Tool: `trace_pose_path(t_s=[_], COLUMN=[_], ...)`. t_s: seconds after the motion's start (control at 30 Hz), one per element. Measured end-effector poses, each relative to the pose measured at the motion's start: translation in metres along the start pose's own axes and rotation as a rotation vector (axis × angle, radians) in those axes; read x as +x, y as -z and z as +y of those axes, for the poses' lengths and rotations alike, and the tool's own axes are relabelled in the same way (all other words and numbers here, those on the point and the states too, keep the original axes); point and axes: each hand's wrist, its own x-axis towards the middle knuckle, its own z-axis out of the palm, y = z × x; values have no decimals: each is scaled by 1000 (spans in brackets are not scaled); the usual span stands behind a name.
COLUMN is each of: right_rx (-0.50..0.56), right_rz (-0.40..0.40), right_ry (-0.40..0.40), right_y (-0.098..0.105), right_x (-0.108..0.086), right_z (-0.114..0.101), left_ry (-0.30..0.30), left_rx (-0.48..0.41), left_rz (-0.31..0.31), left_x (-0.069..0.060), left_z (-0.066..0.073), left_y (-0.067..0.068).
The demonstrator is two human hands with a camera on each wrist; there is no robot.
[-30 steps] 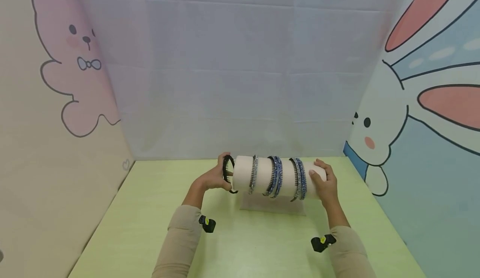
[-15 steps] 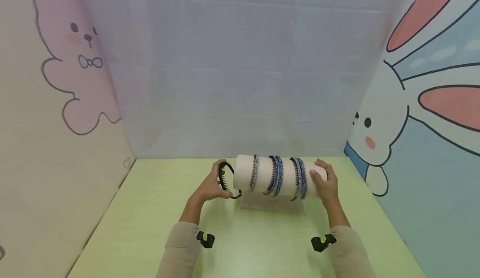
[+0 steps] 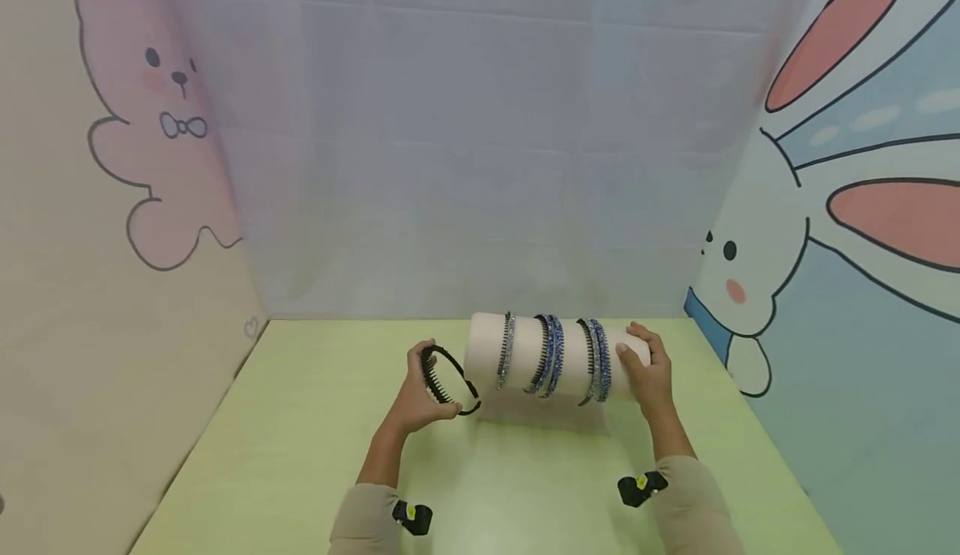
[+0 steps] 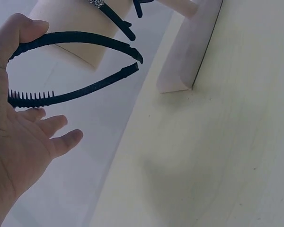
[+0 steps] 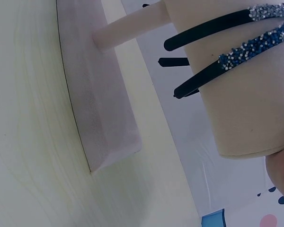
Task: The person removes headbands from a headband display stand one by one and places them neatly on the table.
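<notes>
A pale cylindrical stand lies sideways on its base, with several glittery silver and blue headbands around it. My left hand holds a black toothed headband beside the cylinder's left end, thumb and fingers on its curve. In the left wrist view that black headband shows its two tips toward the right, clear of the cylinder. Around the cylinder's right end, my right hand keeps its grip; only part of it shows at the edge of the right wrist view.
The stand's base rests on a pale green table near its back edge. Behind hangs a plain whitish sheet. Side walls carry a pink bear drawing on the left and a white rabbit drawing on the right.
The left hand has moved left and toward the front with the black headband, which has come away from the cylinder's end and tilted. The right hand stays on the cylinder.
</notes>
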Motion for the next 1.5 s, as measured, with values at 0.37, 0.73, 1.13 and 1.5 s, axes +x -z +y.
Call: trace_pose_path(t_s=[0.37, 0.73, 1.13, 1.5], right_rx=[20, 22, -17, -14], right_rz=[-11, -18, 5, 6], right_ry=[4, 0, -17, -4], right_y=[-2, -5, 1, -1], right_x=[-5, -12, -5, -2], right_z=[-18, -33, 1, -5], left_ry=[17, 16, -105, 89], left_rx=[-54, -10, 105, 111], left_rz=[131, 288, 573, 773], left_x=[-22, -35, -46, -51], left_z=[-5, -5, -48, -41], left_y=[-7, -13, -25, -29])
